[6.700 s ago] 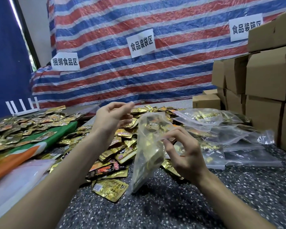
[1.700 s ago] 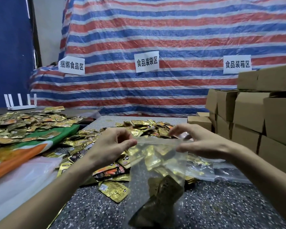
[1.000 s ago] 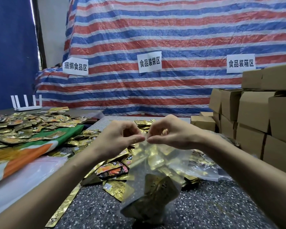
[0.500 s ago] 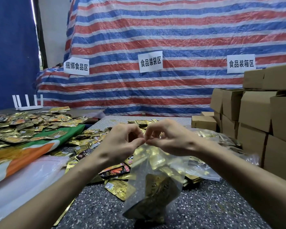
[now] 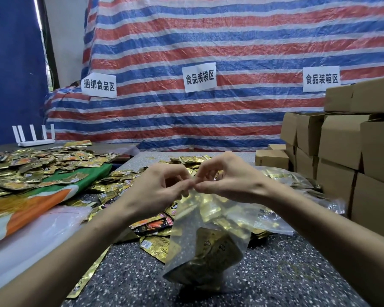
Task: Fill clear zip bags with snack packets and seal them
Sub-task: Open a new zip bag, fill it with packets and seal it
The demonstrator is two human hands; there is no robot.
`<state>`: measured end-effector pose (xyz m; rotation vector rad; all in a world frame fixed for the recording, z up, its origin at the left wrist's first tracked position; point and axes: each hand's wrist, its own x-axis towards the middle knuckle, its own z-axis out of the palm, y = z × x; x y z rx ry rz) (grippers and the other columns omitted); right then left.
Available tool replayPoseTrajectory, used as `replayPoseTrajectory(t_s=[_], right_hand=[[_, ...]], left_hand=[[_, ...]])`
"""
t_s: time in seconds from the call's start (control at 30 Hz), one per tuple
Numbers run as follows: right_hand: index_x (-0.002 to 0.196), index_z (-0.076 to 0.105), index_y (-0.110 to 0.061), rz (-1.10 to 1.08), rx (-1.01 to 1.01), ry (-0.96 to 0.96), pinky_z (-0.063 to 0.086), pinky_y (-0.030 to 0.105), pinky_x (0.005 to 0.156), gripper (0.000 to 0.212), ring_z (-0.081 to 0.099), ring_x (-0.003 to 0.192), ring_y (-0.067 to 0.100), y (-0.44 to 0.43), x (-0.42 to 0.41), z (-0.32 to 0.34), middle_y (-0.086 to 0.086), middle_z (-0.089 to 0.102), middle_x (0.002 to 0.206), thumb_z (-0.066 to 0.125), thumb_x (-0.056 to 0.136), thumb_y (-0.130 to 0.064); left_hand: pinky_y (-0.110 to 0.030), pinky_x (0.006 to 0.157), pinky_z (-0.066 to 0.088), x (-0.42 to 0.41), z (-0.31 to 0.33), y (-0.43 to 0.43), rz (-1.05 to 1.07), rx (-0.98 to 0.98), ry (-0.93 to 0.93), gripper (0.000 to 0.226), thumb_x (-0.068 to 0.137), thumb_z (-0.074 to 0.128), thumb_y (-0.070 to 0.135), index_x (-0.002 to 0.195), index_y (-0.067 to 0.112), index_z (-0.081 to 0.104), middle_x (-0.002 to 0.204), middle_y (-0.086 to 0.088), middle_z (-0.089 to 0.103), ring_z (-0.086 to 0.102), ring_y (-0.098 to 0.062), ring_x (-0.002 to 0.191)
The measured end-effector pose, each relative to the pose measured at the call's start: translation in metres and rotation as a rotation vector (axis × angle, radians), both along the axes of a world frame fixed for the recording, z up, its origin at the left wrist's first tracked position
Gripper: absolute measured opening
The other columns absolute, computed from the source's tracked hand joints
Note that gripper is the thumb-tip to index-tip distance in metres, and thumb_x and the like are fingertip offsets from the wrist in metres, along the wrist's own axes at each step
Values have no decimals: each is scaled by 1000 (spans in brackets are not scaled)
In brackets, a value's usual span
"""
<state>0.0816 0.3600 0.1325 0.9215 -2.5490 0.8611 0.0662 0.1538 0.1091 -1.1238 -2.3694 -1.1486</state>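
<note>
Zip bag [image 5: 231, 218] hangs at centre, gold snack packets [image 5: 211, 253] inside, loose pile [image 5: 120, 180] at 9 o'clock. Left hand [image 5: 155, 191] and right hand [image 5: 228, 180] pinch top strip, fingertips meeting. Step: sealing. Next, likely: run pinch along strip toward 3 o'clock.

My left hand [image 5: 155, 191] and right hand [image 5: 228, 178] were apart on the top edge of the clear plastic zip bag [image 5: 208, 240] before. They have come together and now pinch it at one spot, fingertips touching.
</note>
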Motion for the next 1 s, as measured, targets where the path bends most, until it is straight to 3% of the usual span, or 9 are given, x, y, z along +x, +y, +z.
replayPoseTrajectory(t_s=[0.17, 0.27, 0.37, 0.53, 0.7, 0.87, 1.0], right_hand=[[83, 76, -12, 19, -13, -13, 38, 38, 57, 10, 49, 64, 16, 1, 0, 1, 16, 65, 71, 74, 87, -22], [84, 75, -11, 27, -23, -40, 37, 36, 58, 15, 48, 64, 23, 4, 0, 4, 19, 66, 74, 75, 88, -25], [86, 76, -11, 18, 12, -52, 42, 42, 57, 22, 53, 66, 29, 11, 2, 5, 21, 70, 81, 74, 87, -33], [87, 76, -16, -52, 40, -118, 51, 40, 67, 16, 60, 73, 17, 31, 5, -1, 7, 72, 86, 73, 87, -32], [86, 76, -18, -97, 37, -128, 50, 40, 68, 15, 58, 72, 14, 51, 6, -9, 8, 72, 86, 72, 88, -32], [88, 77, -15, -122, 20, -129, 44, 22, 62, 17, 54, 66, 1, 71, 7, -15, -3, 70, 81, 73, 88, -31], [86, 77, -16, -138, -14, -143, 44, 29, 62, 13, 54, 67, 7, 84, 10, -18, 0, 71, 78, 74, 88, -29]], left_hand=[[-45, 63, 50, 1, -6, 2, 21, 43, 83, 20, 95, 62, 31, 83, 17, 69, 71, 1, 65, 61, -19, 68], [-50, 65, 50, -1, -10, 4, 16, 173, 61, 15, 92, 67, 19, 79, 12, 71, 69, -4, 65, 61, -26, 70], [-44, 65, 51, -3, -15, 7, 5, 264, 33, 17, 86, 64, 22, 77, 10, 73, 69, -4, 66, 62, -20, 69], [-32, 60, 49, -11, -25, 4, 21, 338, 15, 16, 84, 63, 23, 76, 15, 74, 69, 1, 68, 62, -14, 67], [-25, 61, 51, -19, -30, -1, 40, 362, -1, 13, 83, 65, 23, 78, 18, 76, 73, -2, 71, 63, -13, 70], [-30, 63, 56, -22, -31, -8, 55, 377, -16, 14, 82, 66, 24, 80, 16, 77, 77, -5, 73, 67, -20, 73], [-27, 61, 55, -22, -30, -9, 64, 365, 5, 12, 86, 67, 18, 80, 14, 76, 75, -6, 72, 66, -18, 70]])
